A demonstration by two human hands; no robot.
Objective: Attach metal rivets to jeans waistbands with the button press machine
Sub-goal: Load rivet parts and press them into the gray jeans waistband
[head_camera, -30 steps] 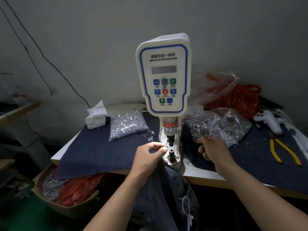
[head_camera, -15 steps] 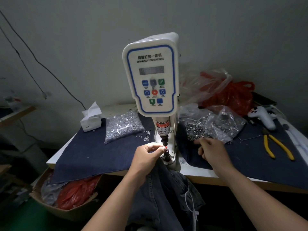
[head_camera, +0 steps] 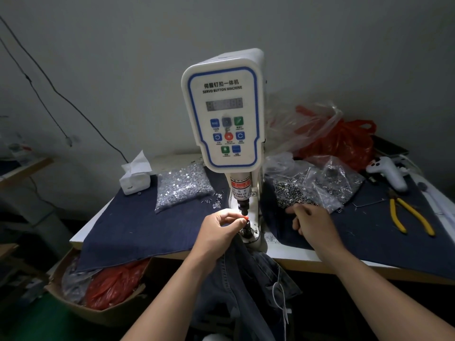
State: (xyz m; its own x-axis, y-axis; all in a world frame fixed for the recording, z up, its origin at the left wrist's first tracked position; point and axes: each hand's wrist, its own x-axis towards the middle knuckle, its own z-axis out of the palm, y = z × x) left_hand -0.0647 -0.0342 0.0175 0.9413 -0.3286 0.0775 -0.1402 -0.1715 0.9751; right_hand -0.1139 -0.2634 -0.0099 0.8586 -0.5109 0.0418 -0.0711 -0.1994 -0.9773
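Observation:
The white servo button machine stands on the table, its punch above a black lower die. My left hand pinches thumb and forefinger together at the top of that die, apparently on a small rivet too tiny to make out. A red light spot falls on the fingertip. Dark jeans hang from under this hand over the table's front edge. My right hand rests with curled fingers at the edge of a pile of dark rivet parts. Whether it holds any is hidden.
A clear bag of silver rivets and a tissue box lie left of the machine on dark cloth. Plastic bags, a white controller and yellow pliers lie to the right. A cardboard box stands under the table.
My left hand's pinch has come down from beside the punch to the top of the lower die. My right hand has stayed at the rivet pile.

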